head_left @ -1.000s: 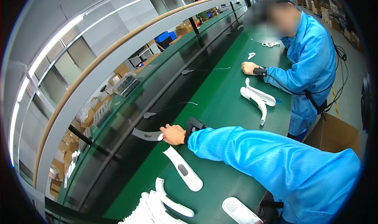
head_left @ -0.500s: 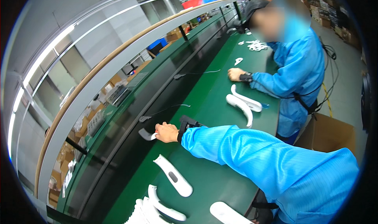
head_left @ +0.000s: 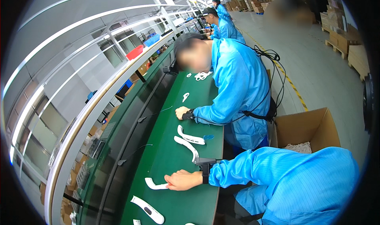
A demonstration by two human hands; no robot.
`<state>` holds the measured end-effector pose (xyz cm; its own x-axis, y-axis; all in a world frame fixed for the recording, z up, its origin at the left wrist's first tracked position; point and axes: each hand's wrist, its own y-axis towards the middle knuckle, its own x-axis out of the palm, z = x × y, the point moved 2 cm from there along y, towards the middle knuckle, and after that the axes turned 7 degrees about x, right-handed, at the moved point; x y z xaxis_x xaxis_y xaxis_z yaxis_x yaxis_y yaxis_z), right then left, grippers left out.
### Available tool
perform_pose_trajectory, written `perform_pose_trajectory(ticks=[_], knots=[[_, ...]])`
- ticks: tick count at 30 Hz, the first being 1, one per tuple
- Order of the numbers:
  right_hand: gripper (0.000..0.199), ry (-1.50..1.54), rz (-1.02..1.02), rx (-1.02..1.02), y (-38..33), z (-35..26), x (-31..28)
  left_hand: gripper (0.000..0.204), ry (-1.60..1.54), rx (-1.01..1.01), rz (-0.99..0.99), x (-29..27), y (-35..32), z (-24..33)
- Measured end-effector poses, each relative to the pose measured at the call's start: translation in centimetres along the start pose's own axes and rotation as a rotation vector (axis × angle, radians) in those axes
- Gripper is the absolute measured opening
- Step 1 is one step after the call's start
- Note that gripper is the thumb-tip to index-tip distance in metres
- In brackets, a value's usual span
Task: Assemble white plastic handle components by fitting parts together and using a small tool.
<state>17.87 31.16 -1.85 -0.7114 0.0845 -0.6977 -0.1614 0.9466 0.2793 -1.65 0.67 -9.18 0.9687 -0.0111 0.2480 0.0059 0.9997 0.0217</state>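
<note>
My right hand [head_left: 184, 180] reaches over the green work surface [head_left: 130, 209], its fingers closed on one end of a curved white plastic handle piece [head_left: 154, 184]. The piece's free end points left. Nearer, a longer white handle [head_left: 147, 210] with a dark oval inset lies on the green surface. Two curved white handles, one smooth [head_left: 185, 146] and one with slots [head_left: 192, 138], lie beyond my wrist. A black strap and device [head_left: 206, 169] sit on that wrist. My left hand is out of view.
A co-worker in blue leans over the far part, one hand [head_left: 182, 113] near a small white ring-shaped part [head_left: 185, 97]. A blue scrap [head_left: 208, 137] lies by the handles. An open cardboard box [head_left: 306, 126] stands right. A rail [head_left: 99, 102] runs along the left.
The view has swung, showing more of the aisle and other people farther off. My right hand has come back from the dark strip, and the curved piece in it now lies over the green surface.
</note>
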Motion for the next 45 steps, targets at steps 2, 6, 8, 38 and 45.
perform_pose_trajectory(ticks=[2, 6, 8, 38, 45], knots=[[0.031, -0.080, 0.003, -0.056, -1.4, 0.2, 0.0, 0.035, 0.024, -0.036, 0.075, 0.5, -0.3, 0.4], [0.034, -0.037, 0.038, -0.033, -3.2, 0.6, -0.9, 0.032, 0.165, -0.077, 0.108, 0.3, -0.3, 0.4], [0.036, 0.006, 0.067, -0.009, -3.9, 0.6, -1.5, 0.030, 0.168, -0.037, 0.178, 0.5, -0.1, 0.2], [0.046, 1.301, -0.319, 0.492, -8.6, 0.8, 2.0, 0.024, 0.022, 0.031, 0.201, 4.2, 4.8, -2.9], [0.044, 1.417, -0.379, 0.265, -9.3, -3.3, 3.0, 0.037, 0.128, 0.038, 0.127, 3.1, 4.3, -4.3]])
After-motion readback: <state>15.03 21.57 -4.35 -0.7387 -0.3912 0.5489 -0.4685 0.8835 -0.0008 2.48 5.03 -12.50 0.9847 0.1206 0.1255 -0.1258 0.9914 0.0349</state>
